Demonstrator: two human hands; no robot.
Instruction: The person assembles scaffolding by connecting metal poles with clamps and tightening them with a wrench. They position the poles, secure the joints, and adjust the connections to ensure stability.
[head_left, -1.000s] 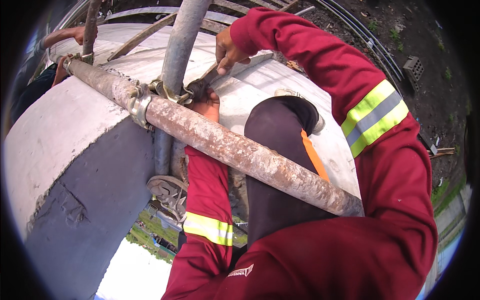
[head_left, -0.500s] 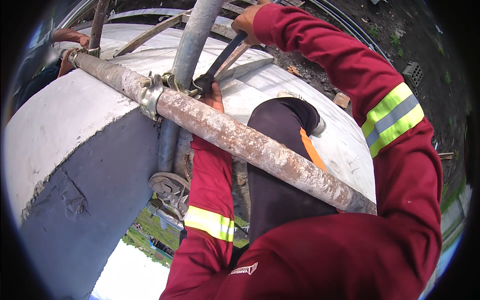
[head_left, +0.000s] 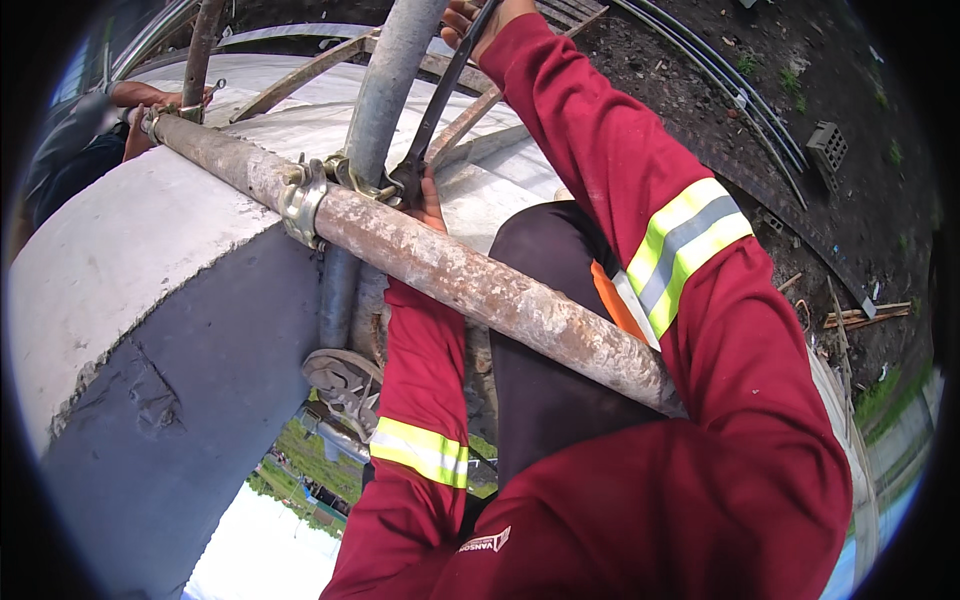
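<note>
A rusty scaffold pipe runs diagonally across in front of me. An upright grey pipe meets it at a metal scaffold clamp. My right hand, at the top edge, is closed around the upper end of a long dark wrench. The wrench's head sits at the clamp fittings on the right side of the upright pipe. My left hand reaches up behind the rusty pipe, its fingers against the wrench head; the pipe hides part of this hand.
Another person's hands are at a second upright pipe on the left. A pale concrete structure lies below the pipes, with wooden bars beyond. A hollow block and long metal pipes lie on the dark ground.
My right hand and the wrench handle have swung up and left, making the wrench steeper. My left hand stays near the wrench head. The other person's hand has shifted at the far pipe.
</note>
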